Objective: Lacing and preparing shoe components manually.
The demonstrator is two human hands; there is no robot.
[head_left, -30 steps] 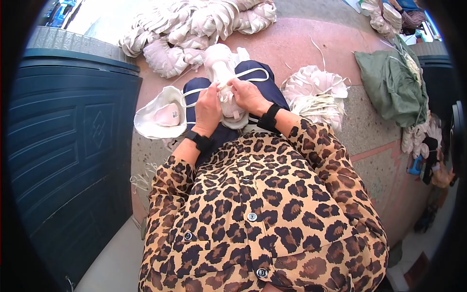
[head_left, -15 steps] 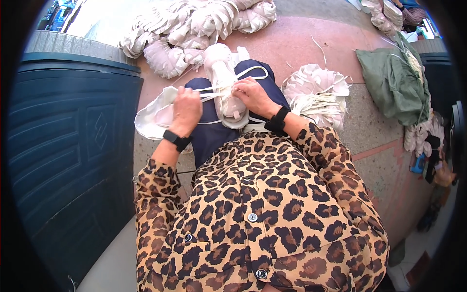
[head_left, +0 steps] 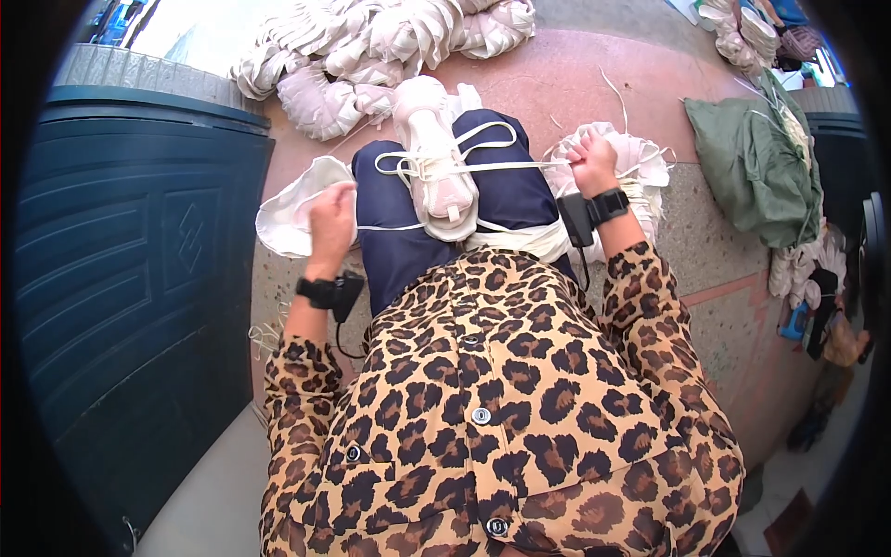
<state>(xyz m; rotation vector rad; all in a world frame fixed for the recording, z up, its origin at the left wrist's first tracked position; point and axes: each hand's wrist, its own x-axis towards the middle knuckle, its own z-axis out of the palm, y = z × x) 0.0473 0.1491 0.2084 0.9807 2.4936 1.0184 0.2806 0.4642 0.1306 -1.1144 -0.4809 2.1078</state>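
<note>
A white and pale pink shoe upper [head_left: 448, 194] lies lengthwise on my lap between my thighs. A white shoelace [head_left: 501, 168] crosses its lacing area, with one loop at each side. My right hand [head_left: 592, 162] is closed on the lace's end, to the right of my knee, and the lace runs nearly straight to the shoe upper. My left hand [head_left: 332, 223] is closed left of my thigh, in front of a white rounded piece [head_left: 288, 221]; what it holds, if anything, is hidden. A thin white cord runs across my left thigh near that hand.
Bundled white and pink shoe uppers [head_left: 371, 46] are heaped on the floor ahead. Another bundle [head_left: 640, 176] with white laces lies beside my right knee. A green sack [head_left: 747, 172] stands farther right. A dark blue panelled door [head_left: 139, 269] is close on my left.
My right hand has moved from the shoe upper out to the right, drawing the lace with it. My left hand has let go of the lace strands and moved slightly left and nearer me.
</note>
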